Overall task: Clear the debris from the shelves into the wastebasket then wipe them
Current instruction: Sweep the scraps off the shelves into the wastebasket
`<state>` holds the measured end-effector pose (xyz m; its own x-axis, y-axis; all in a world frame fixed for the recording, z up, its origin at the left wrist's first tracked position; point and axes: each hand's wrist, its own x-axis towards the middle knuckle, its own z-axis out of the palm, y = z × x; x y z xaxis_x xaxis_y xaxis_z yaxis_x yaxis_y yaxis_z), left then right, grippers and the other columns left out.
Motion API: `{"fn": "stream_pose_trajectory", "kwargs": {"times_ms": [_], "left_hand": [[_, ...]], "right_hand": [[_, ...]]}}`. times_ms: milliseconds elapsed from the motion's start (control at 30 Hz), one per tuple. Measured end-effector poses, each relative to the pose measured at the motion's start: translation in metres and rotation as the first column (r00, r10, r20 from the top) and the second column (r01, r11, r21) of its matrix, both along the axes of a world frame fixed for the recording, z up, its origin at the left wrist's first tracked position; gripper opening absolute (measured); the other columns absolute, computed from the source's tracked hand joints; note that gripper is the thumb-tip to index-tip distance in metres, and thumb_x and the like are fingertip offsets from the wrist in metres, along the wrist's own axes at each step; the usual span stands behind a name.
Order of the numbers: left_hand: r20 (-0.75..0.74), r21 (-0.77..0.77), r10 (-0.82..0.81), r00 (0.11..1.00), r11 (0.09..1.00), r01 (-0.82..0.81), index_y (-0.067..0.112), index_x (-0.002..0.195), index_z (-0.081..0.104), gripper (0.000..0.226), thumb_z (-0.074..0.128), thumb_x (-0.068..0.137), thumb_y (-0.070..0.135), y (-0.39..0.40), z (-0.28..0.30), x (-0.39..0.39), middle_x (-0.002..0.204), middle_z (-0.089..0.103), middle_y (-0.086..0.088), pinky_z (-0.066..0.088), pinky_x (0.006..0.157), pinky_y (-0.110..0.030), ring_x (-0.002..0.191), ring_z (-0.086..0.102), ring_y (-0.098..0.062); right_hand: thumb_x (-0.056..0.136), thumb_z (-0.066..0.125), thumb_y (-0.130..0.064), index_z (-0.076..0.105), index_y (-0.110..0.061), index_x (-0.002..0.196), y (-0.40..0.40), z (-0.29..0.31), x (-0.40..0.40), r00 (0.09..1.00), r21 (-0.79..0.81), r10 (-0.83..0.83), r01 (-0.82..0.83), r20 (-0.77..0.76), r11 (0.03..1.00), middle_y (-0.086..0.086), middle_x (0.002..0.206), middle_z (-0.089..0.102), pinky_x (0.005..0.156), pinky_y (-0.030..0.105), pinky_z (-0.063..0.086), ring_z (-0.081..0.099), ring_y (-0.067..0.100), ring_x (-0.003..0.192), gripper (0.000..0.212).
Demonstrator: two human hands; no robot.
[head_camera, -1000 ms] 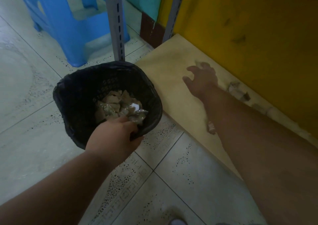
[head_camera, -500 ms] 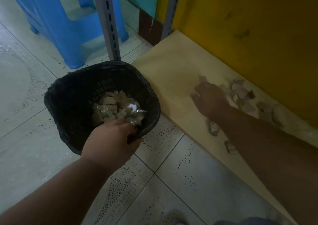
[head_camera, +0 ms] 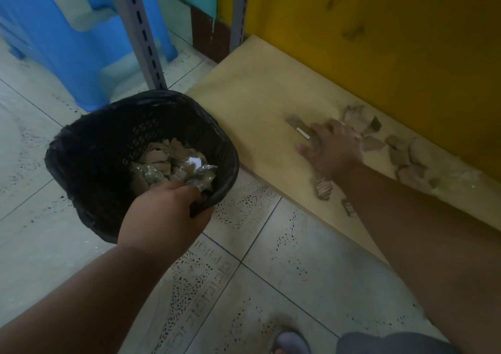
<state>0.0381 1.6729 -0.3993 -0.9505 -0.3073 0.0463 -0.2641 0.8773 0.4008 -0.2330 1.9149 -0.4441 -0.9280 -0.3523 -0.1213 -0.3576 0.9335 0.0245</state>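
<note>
My left hand (head_camera: pixel 165 215) grips the near rim of a black lined wastebasket (head_camera: pixel 89 147), which holds cardboard scraps and crumpled wrappers (head_camera: pixel 173 164). It stands on the floor against the left front edge of a low beige shelf board (head_camera: pixel 252 104). My right hand (head_camera: pixel 330 147) lies flat on the shelf with fingers spread, touching brown cardboard scraps (head_camera: pixel 298 126). More scraps (head_camera: pixel 404 156) lie along the yellow back wall to the right. A corrugated piece (head_camera: pixel 324 187) and a smaller one (head_camera: pixel 348 208) sit near the shelf's front edge under my forearm.
Two grey slotted shelf uprights (head_camera: pixel 141 34) rise behind the wastebasket. A blue plastic stool (head_camera: pixel 67 42) stands at the back left on the tiled floor. A yellow panel (head_camera: pixel 379 42) backs the shelf. A sandal toe (head_camera: pixel 290 343) shows at the bottom.
My right hand has drawn back to the right along the shelf onto the pile of scraps. The left hand keeps its hold on the wastebasket rim.
</note>
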Motion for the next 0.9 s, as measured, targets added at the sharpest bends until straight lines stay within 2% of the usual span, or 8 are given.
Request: {"fn": "stream_pose_trajectory", "kwargs": {"times_ms": [133,267,333,433,533,667,767,900], "left_hand": [[0.005,0.004,-0.001,1.0,1.0,0.001,0.025,0.076,0.07,0.018,0.072,0.078,0.042,0.0,-0.002,0.0,0.07,0.056,0.009,0.042,0.05,-0.023,0.058,0.052,-0.011],[0.001,0.011,0.007,1.0,1.0,-0.007,0.024,0.077,0.07,0.019,0.072,0.078,0.043,0.0,-0.001,-0.001,0.071,0.058,0.007,0.046,0.052,-0.027,0.06,0.053,-0.013],[0.009,0.011,0.004,1.0,1.0,-0.005,0.024,0.078,0.071,0.02,0.071,0.079,0.044,0.001,-0.001,-0.001,0.073,0.059,0.007,0.049,0.054,-0.028,0.061,0.054,-0.013],[0.007,-0.004,0.006,1.0,1.0,-0.006,0.024,0.079,0.071,0.021,0.068,0.079,0.045,0.001,-0.001,0.0,0.073,0.058,0.007,0.044,0.053,-0.026,0.061,0.054,-0.013],[0.008,0.001,0.013,1.0,1.0,-0.013,0.024,0.08,0.072,0.021,0.066,0.08,0.045,0.003,-0.001,0.001,0.074,0.058,0.008,0.042,0.053,-0.025,0.062,0.054,-0.012],[0.018,-0.006,0.023,1.0,1.0,-0.023,0.025,0.079,0.072,0.018,0.071,0.08,0.043,0.004,-0.001,0.0,0.074,0.058,0.008,0.042,0.053,-0.024,0.062,0.054,-0.012],[0.005,-0.02,0.022,1.0,1.0,-0.022,0.024,0.076,0.07,0.017,0.073,0.078,0.042,0.004,-0.002,-0.001,0.072,0.056,0.01,0.038,0.05,-0.022,0.059,0.052,-0.011],[-0.001,-0.01,0.017,1.0,1.0,-0.017,0.024,0.073,0.068,0.019,0.074,0.077,0.042,0.003,0.0,0.0,0.07,0.055,0.011,0.045,0.049,-0.023,0.056,0.051,-0.008]], "right_hand": [[0.072,0.034,-0.089,0.032,-0.04,0.143,0.005,0.017,-0.011,0.991,-0.026,-0.06,0.057,-0.123,0.998,0.016,0.159,0.015,0.11,0.065,0.017,0.008,0.038,0.146,0.086],[0.051,0.032,-0.103,0.01,-0.053,0.145,0.015,0.019,-0.041,0.966,0.018,-0.216,0.216,0.145,0.976,0.01,0.163,-0.009,0.109,0.072,0.007,-0.009,0.039,0.147,0.109],[0.046,0.033,-0.105,0.016,-0.053,0.142,0.012,0.008,-0.046,0.948,-0.084,-0.202,0.228,0.246,0.97,0.004,0.163,-0.002,0.111,0.066,0.014,-0.002,0.037,0.148,0.111],[0.055,0.027,-0.103,0.031,-0.047,0.134,-0.004,0.002,-0.028,0.975,-0.085,-0.154,0.169,0.158,0.982,0.0,0.158,0.017,0.107,0.063,0.025,0.017,0.039,0.143,0.096],[0.064,0.037,-0.094,0.035,-0.046,0.133,-0.008,0.006,0.001,0.991,-0.05,-0.091,0.096,0.098,0.994,0.004,0.153,0.022,0.104,0.061,0.028,0.024,0.041,0.137,0.083],[0.064,0.037,-0.093,0.045,-0.041,0.121,-0.018,0.014,0.012,0.991,-0.034,-0.131,0.132,0.035,0.991,0.012,0.145,0.03,0.097,0.058,0.038,0.034,0.04,0.128,0.076],[0.078,0.042,-0.079,0.044,-0.038,0.126,-0.033,0.009,0.009,0.989,-0.031,-0.145,0.144,-0.018,0.989,0.013,0.143,0.034,0.096,0.057,0.037,0.033,0.039,0.129,0.063],[0.095,0.044,-0.033,0.038,-0.026,0.143,-0.045,0.004,0.007,0.995,-0.03,-0.064,0.062,-0.077,0.998,0.012,0.143,0.043,0.097,0.05,0.036,0.036,0.035,0.131,0.048]]}}
